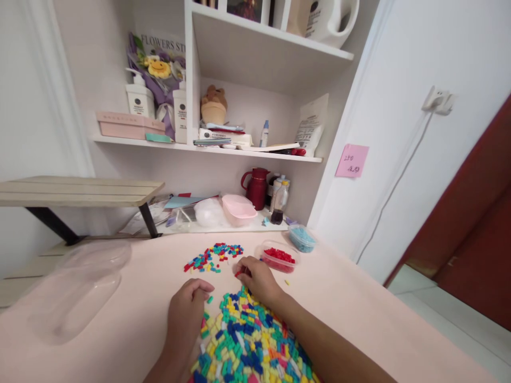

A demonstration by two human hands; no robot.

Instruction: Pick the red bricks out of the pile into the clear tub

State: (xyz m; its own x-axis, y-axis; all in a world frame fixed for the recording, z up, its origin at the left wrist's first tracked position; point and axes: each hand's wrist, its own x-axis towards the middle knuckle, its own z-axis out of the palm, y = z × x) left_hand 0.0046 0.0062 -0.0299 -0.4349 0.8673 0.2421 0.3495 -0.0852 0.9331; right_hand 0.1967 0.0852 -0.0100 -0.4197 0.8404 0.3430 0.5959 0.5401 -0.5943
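My right hand [257, 279] is closed in a pinch over the table, with small red blocks [238, 274] at its fingertips. It is just left of a clear plastic tub holding red blocks [279, 256]. My left hand [187, 304] is curled, thumb against forefinger, at the left edge of a big spread of mixed coloured blocks [247, 340]. Whatever lies inside its fingers is hidden. A green block [209, 299] rests by its fingertips. Beyond both hands lies a smaller scatter of mixed blocks [207, 258].
A tub of light blue blocks [302, 238] stands at the back right. Empty-looking clear plastic containers [80, 298] lie on the left. Behind the table are a pink bowl [239, 210], a red jug [257, 189] and a bottle [280, 205]. One yellow block [287, 282] sits alone.
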